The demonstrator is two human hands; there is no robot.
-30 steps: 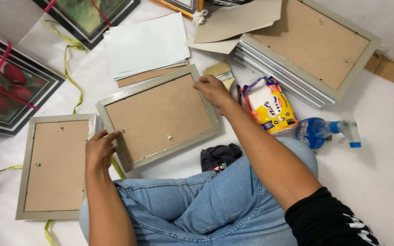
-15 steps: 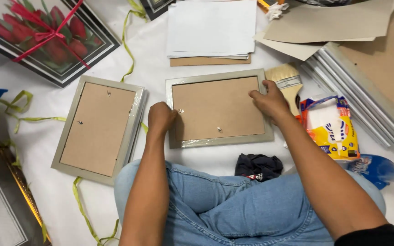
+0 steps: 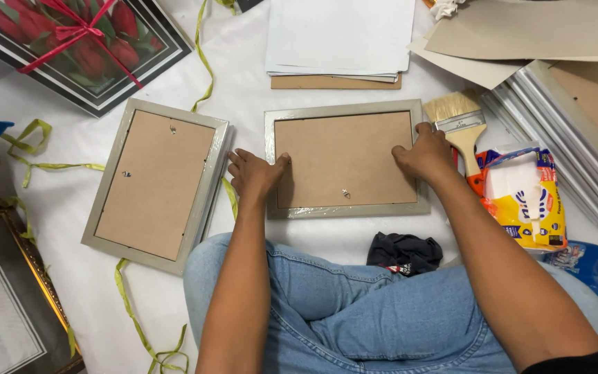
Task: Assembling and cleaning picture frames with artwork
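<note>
A grey picture frame [image 3: 346,161] lies face down on the white sheet in front of my knees, its brown backing board up. My left hand [image 3: 254,173] rests on the frame's left edge, fingers spread on the rim. My right hand [image 3: 425,154] presses on the frame's right edge, fingers on the backing. A second grey frame [image 3: 156,183] lies face down to the left, untouched. A wide paintbrush [image 3: 459,126] lies just right of my right hand.
A stack of white sheets [image 3: 341,38] lies beyond the frame. A tulip picture tied with red ribbon [image 3: 77,48] is at top left, a gold-framed picture [image 3: 8,287] at bottom left. A yellow packet [image 3: 524,197], stacked silver frames [image 3: 569,138], a dark cloth [image 3: 405,253] and a blue spray bottle [image 3: 593,266] are on the right. Green ribbon [image 3: 136,325] trails on the sheet.
The frame has been squared up in front of me, and both hands now sit on its left and right edges. The camera view has shifted towards the left.
</note>
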